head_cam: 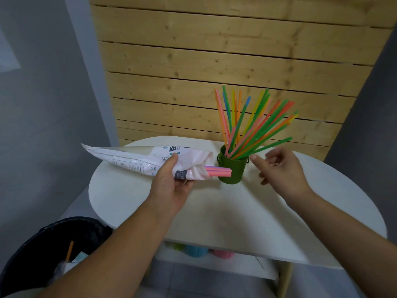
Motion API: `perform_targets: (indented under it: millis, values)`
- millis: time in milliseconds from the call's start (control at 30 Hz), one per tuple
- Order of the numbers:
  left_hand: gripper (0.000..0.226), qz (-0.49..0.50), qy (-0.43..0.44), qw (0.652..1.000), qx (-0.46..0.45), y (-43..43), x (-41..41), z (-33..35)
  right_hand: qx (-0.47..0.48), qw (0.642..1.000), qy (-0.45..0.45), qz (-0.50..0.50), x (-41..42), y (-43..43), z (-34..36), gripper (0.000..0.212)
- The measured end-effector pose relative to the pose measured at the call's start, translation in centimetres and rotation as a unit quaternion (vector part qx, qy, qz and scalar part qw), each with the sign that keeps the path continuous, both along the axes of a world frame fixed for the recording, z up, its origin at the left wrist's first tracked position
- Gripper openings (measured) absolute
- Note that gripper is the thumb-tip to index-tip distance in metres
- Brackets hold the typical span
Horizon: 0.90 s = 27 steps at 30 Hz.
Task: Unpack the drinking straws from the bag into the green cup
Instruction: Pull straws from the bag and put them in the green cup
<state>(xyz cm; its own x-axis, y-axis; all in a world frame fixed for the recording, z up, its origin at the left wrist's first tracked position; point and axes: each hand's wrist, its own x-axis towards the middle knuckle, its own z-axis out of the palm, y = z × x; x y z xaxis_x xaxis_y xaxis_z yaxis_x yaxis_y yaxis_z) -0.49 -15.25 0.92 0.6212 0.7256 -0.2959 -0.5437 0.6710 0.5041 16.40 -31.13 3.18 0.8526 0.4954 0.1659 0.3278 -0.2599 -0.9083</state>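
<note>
My left hand (pixel 169 181) grips a white printed plastic bag (pixel 139 159) near its open end, holding it level above the table. A few pink and purple straws (pixel 218 171) poke out of the bag's mouth, their ends right in front of the green cup (pixel 233 168). The cup stands on the white table and holds several coloured straws (pixel 253 123) that fan up and to the right. My right hand (pixel 281 168) hovers just right of the cup, fingers loosely spread, holding nothing.
The round white table (pixel 214 207) stands against a wooden slat wall (pixel 214 61). A black-lined bin (pixel 53 250) with an orange straw and wrappers sits at lower left. Coloured cups (pixel 197 250) rest on a shelf under the table.
</note>
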Motion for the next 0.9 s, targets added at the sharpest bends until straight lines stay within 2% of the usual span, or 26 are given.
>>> perform_targets:
  millis: [67,133,200,267,433,633,800,900]
  values:
    - [0.032,0.0,-0.005,1.0,0.003,-0.1,-0.1,0.2,-0.044,0.99,0.12,0.063,-1.1,-0.4,-0.2,0.044]
    - [0.035,-0.002,-0.009,1.0,0.006,-0.3,0.0,0.3,-0.032,0.96,0.244,0.136,-2.5,-0.4,-0.3,0.041]
    - [0.037,-0.01,-0.013,1.0,0.015,-0.7,0.1,0.5,0.012,0.934,0.317,0.163,-3.5,0.0,-0.4,0.037]
    - [0.037,-0.017,-0.017,1.0,0.02,-1.1,0.2,0.7,0.041,0.922,0.346,0.167,-4.2,0.4,-0.4,0.036]
    - [0.041,-0.038,-0.008,0.998,0.045,-1.1,0.3,0.8,0.047,0.935,0.306,0.172,-4.8,0.8,0.2,0.012]
    - [0.042,-0.032,-0.008,0.999,0.027,-0.6,-0.2,0.7,0.065,0.958,0.238,0.145,-4.3,0.6,0.9,0.009]
    - [0.042,-0.031,-0.011,0.999,0.013,-0.5,-0.3,0.7,0.079,0.963,0.227,0.122,-3.7,0.2,1.4,0.009]
    - [0.04,-0.029,-0.008,1.0,0.001,-0.6,-0.3,0.8,0.102,0.955,0.257,0.104,-3.5,0.1,1.5,0.011]
